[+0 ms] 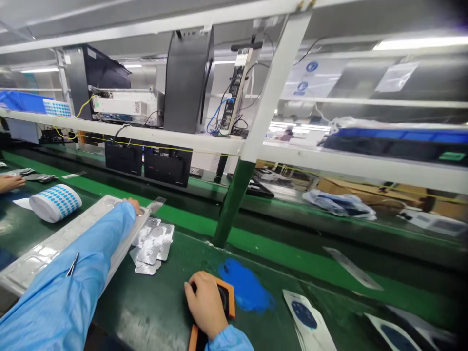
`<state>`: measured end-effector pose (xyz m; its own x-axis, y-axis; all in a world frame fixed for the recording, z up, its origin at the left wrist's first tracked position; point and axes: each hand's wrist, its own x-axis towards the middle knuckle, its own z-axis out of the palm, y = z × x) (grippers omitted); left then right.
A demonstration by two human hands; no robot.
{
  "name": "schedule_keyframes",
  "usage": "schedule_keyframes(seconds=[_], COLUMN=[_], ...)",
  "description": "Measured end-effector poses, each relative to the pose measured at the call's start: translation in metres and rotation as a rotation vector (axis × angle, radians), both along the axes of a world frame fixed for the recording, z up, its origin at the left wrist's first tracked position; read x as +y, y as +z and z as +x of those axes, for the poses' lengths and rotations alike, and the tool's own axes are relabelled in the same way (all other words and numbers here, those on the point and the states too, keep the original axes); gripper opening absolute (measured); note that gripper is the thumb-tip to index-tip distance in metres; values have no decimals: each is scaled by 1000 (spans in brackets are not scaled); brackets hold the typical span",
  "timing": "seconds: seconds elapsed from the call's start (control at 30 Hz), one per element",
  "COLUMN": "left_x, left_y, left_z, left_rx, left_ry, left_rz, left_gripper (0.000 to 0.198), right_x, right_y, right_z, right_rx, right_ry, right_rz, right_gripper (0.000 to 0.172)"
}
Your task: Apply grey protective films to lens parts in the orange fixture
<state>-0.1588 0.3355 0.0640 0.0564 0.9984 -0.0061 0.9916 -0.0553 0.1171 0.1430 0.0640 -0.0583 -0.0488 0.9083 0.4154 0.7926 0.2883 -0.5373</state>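
Note:
My left hand, at the end of a light blue sleeve, reaches out and rests on the far end of a long clear plastic tray with moulded pockets. Beside it lies a loose pile of small silvery blister pieces. My right hand is closed over a black device in an orange case that lies flat on the green mat near me. A blue patch marks the mat just right of the device.
A roll of blue dot stickers lies at the left, near another person's hand. White sheets with blue discs lie at the right. A green-and-white post rises mid-bench; shelves above carry black boxes and cables.

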Motion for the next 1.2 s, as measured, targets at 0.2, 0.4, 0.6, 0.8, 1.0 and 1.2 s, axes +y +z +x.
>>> schedule_keyframes(seconds=[0.2,0.4,0.6,0.8,1.0,1.2], left_x=[-8,-112,-230,-265,-271,-263], left_y=[25,26,-25,-102,-123,-106], left_z=[7,76,150,153,157,174], left_rx=[-172,-465,-889,-835,-831,-777], left_ry=[-18,-350,-545,-345,-498,-668], left_rz=[-29,-13,-61,138,255,309], left_gripper=[20,25,19,10,5,9], right_x=[4,-3,-13,-31,-58,-54], right_y=[-1,28,44,1,-6,8], right_z=[2,3,44,87,87,86], right_rx=[67,293,261,-110,-241,-336], right_ry=[18,43,53,136,169,156], right_rz=[-25,25,103,173,104,3], right_gripper=[21,37,29,25,23,21])
